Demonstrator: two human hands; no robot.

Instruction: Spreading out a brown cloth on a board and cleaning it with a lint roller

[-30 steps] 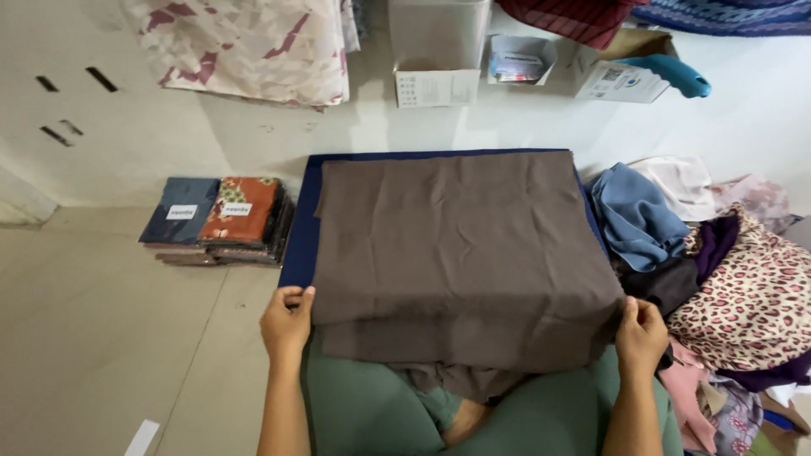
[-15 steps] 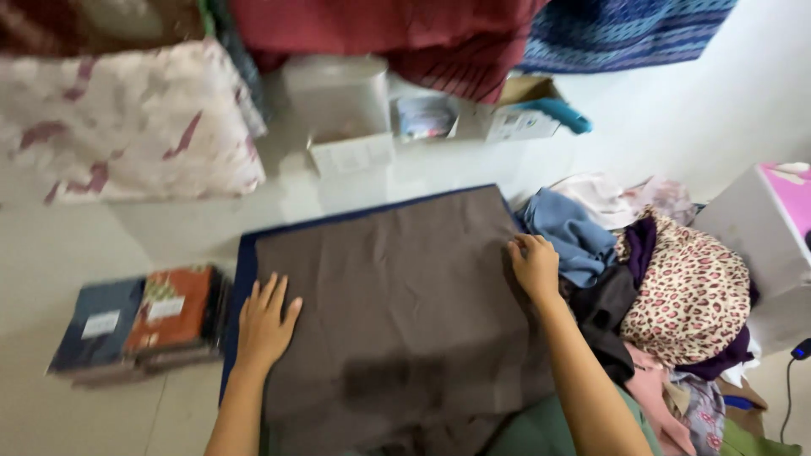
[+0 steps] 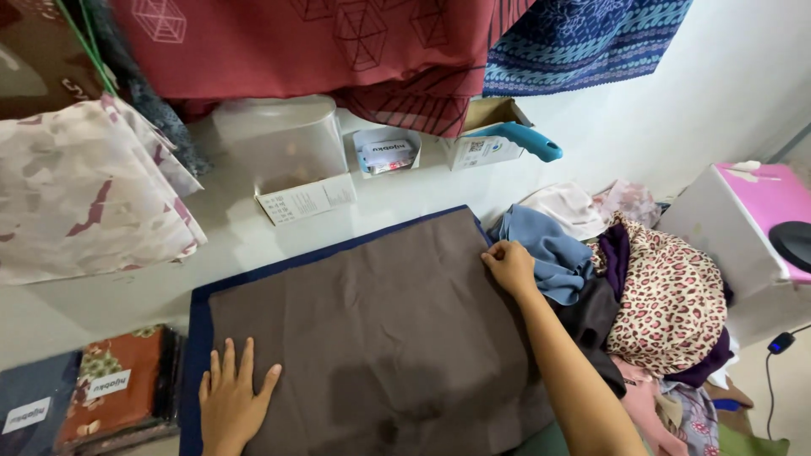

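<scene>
1. The brown cloth (image 3: 372, 338) lies spread flat over a dark blue mat (image 3: 196, 338) on the pale floor, its far edge running just inside the mat's blue border
2. The left hand (image 3: 232, 405) rests palm down on the near left part of the cloth, fingers spread wide and holding nothing; half a second ago it lay in much the same place
3. The right hand (image 3: 509, 266) sits at the cloth's far right corner with its fingers curled tight there, seemingly pinching the edge, though the grip itself is hidden under the knuckles
4. A second ago both hands gripped the near edge, one at each corner; since then they have gone onto the top of the cloth, and the right one has now reached the far corner, which reads as the work shifting from laying out to squaring and smoothing
5. Just right of that corner a blue-grey garment (image 3: 549, 249) touches the cloth, with a leopard-print fabric (image 3: 667, 295) heaped beyond it
6. At the left, packaged folded cloths (image 3: 110, 384) lie beside the mat; a clear plastic container (image 3: 274, 139) stands against the wall beyond
</scene>
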